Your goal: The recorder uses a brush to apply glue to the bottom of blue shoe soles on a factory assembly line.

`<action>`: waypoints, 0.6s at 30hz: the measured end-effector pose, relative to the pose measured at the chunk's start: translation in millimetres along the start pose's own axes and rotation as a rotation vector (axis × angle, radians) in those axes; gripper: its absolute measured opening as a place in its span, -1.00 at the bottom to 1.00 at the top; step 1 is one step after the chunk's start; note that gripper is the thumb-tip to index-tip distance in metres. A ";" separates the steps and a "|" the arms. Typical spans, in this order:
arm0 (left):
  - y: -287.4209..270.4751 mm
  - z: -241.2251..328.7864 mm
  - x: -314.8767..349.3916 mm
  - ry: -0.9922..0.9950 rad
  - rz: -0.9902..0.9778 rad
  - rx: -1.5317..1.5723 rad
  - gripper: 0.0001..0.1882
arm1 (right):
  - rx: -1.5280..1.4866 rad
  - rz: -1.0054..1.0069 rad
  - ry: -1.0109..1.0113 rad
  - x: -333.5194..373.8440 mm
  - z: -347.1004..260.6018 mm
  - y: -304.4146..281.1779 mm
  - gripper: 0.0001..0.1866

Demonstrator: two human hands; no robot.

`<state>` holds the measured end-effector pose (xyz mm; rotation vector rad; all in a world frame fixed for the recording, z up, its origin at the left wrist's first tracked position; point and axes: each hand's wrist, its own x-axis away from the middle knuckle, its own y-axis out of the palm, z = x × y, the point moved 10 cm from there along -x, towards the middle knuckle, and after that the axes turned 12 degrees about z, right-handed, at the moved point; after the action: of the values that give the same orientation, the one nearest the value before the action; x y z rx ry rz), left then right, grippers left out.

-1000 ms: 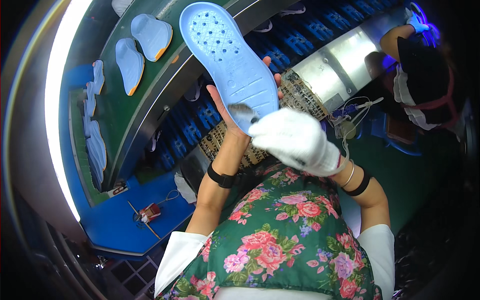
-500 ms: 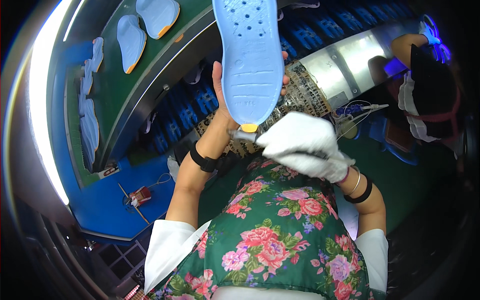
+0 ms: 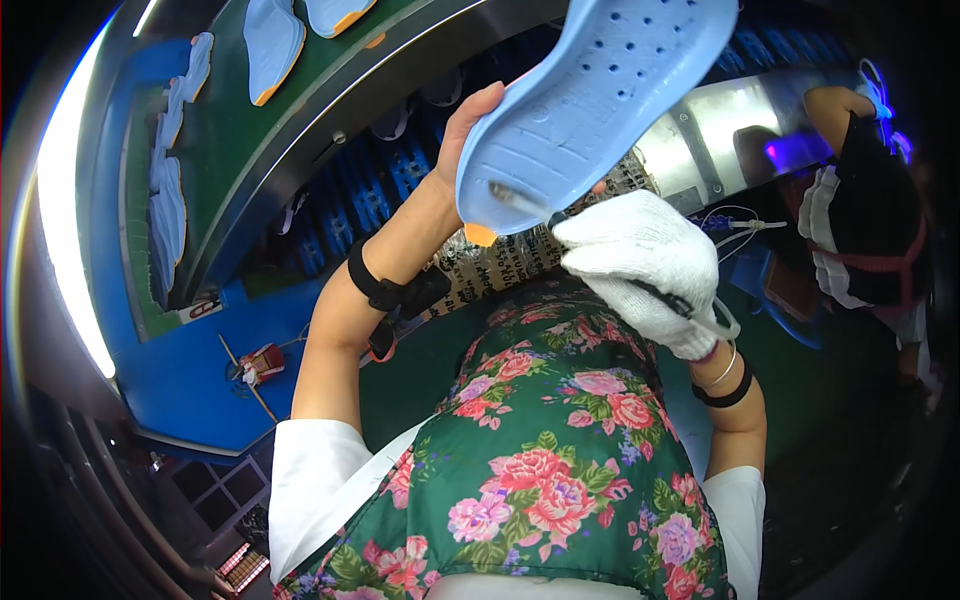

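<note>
The left hand is gripping a blue sole from beneath, its thumb pressing along the left edge and a fingertip showing at the right one; the palm is staying out of sight underneath. The sole is slanting up and to the right beyond the apron, its holed end running past the top of the view and its orange tab pointing down toward the person. The right hand, wearing a white glove, is pinching a brush in its gathered fingertips. The blurred bristles are hovering over or touching the sole's ridged end; I cannot tell which. More soles are lying on the green belt at upper left, above a blue table. A co-worker is reaching forward at far right.
</note>
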<state>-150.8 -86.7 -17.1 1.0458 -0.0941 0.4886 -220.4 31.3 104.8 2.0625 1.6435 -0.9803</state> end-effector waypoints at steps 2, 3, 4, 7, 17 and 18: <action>-0.1 0.8 0.5 -0.042 0.081 -0.107 -0.01 | 0.114 -0.034 -0.138 6.3 -9.9 7.0 -0.77; 6.5 3.8 0.1 -0.041 0.079 -0.104 -0.01 | 0.154 -0.080 -0.200 13.9 -15.7 15.4 -0.74; 10.6 7.5 -0.8 -0.034 0.122 -0.108 -0.03 | 0.173 -0.109 -0.248 20.9 -19.8 23.8 -0.67; 5.0 6.0 -4.4 -0.069 0.038 0.078 -0.07 | 0.064 -0.211 -0.173 30.8 -25.2 39.6 -0.74; 12.7 10.1 -10.3 0.052 -0.087 -0.123 -0.03 | -0.083 -0.107 0.060 11.4 -5.8 30.2 -0.74; 11.8 10.2 -10.3 0.056 -0.084 -0.124 -0.03 | -0.217 -0.078 0.150 15.7 3.3 31.2 -0.76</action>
<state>-163.5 -94.1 -5.5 0.9100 -0.0298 0.4299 -190.3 31.7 86.7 1.9802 1.8288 -0.6503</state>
